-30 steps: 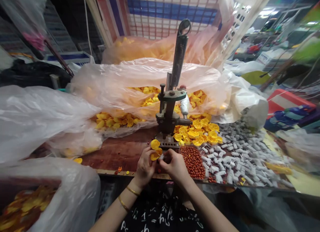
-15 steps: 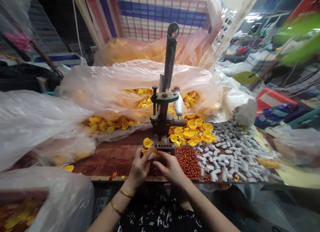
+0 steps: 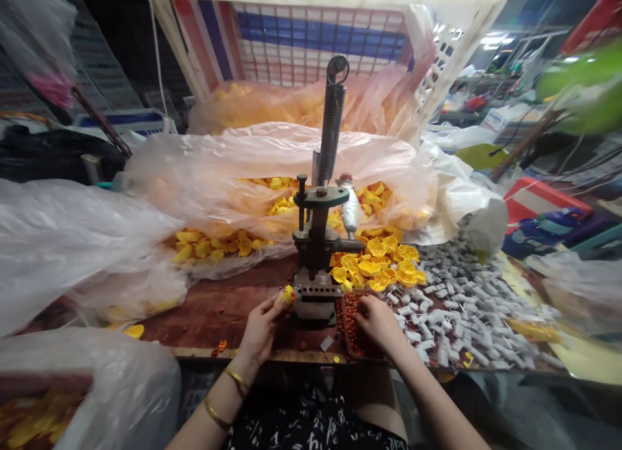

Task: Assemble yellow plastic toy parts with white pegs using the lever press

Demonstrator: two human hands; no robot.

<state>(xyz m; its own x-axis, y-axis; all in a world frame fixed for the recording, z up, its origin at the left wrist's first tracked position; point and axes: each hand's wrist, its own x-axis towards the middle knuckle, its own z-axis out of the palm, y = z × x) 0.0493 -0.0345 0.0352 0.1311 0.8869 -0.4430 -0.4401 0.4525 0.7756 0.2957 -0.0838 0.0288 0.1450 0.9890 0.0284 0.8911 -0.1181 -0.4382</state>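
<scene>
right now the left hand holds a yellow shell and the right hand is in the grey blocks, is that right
Not quite: the head view shows the right hand at the tray of red-brown beads, not in the grey blocks. The left hand does hold a yellow shell.

Machine (image 3: 318, 239): I see it on the table (image 3: 214, 307).
Beads (image 3: 350, 317): in a tray (image 3: 357, 357), right of it.
Bag (image 3: 272, 140): behind it.

Glossy plastic shells (image 3: 369, 268), dull metal press (image 3: 318, 233)
</scene>
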